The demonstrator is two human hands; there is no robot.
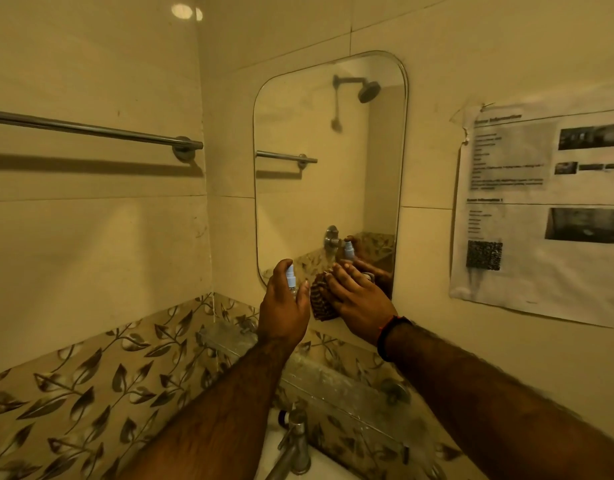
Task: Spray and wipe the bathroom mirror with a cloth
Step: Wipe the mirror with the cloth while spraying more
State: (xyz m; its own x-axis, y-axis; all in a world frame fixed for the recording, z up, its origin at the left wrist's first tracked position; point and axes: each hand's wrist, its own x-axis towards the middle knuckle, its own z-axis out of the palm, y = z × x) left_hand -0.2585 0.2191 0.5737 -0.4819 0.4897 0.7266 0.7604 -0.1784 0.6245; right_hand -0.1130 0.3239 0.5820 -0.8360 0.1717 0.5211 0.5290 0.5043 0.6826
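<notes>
A tall mirror (329, 161) with rounded corners hangs on the tiled wall ahead. My left hand (284, 306) grips a small spray bottle (291, 276) with a pale blue top, held upright near the mirror's lower left corner. My right hand (357, 299) lies flat with fingers spread, pressing a dark striped cloth (321, 299) against the mirror's bottom edge. Both hands and the bottle are reflected in the glass just above.
A glass shelf (333, 379) runs under the mirror, with a metal tap (295, 441) and white basin below it. A towel rail (91, 129) is fixed on the left wall. A printed paper sheet (540, 209) is taped to the wall at the right.
</notes>
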